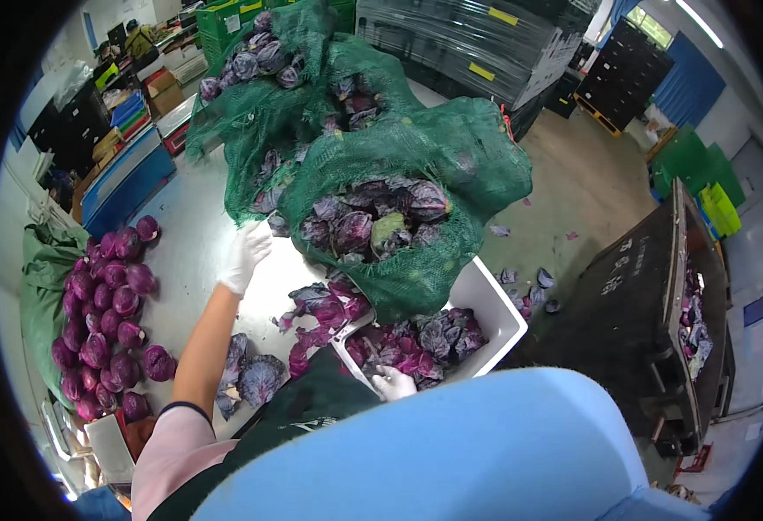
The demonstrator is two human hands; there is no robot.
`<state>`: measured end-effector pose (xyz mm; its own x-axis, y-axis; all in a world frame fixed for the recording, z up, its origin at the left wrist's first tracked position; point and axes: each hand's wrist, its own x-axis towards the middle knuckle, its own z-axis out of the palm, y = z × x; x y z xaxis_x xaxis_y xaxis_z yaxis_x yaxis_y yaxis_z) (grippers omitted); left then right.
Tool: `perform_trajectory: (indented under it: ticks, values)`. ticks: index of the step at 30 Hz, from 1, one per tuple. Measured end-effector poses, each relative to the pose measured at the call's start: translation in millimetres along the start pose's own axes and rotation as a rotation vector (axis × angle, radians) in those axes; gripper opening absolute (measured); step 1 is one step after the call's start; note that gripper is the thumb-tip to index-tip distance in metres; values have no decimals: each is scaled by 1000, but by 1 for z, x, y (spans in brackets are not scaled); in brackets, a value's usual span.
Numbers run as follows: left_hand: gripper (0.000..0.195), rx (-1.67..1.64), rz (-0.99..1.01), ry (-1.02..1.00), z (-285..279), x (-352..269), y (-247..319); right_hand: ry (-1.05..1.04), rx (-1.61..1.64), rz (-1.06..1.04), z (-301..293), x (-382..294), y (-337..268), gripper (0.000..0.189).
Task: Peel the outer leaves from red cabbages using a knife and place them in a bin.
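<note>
My left hand [249, 257], in a white glove, reaches over the metal table [192, 215] with no object visible in it. Just beyond its fingers are a small red cabbage [278, 225] and the edge of a green mesh sack [414, 143]. Through the sack's opening several red cabbages [354, 232] with dull outer leaves show. My right hand [394, 383], gloved too, is at the near side of a white bin [508, 306]. Loose purple leaves [443, 342] lie in that bin. The right fingers are partly curled, and whether they grip anything is unclear.
Peeled red cabbages [111, 312] are heaped at the table's left, beside a green cloth [46, 312]. Discarded leaves [261, 378] lie near me. Another mesh sack [251, 124] of cabbages stands behind. A large black container [606, 325] with leaves is at right; film-wrapped crates [446, 45] stand beyond.
</note>
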<state>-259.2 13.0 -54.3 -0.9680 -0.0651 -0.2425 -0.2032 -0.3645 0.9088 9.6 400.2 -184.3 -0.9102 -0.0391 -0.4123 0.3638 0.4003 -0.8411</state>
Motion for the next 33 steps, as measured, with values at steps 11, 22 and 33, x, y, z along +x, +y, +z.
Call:
perform_trajectory:
  ticks: [11, 22, 33]
  values:
    - [99, 2055, 366, -43, 228, 64, -88, 2, 108, 195, -17, -16, -9, 40]
    - [107, 1140, 565, -154, 185, 63, -47, 92, 131, 312, -34, -40, 20, 38]
    - [102, 925, 315, -307, 81, -99, -48, 101, -4, -33, 3, 2, -47, 25]
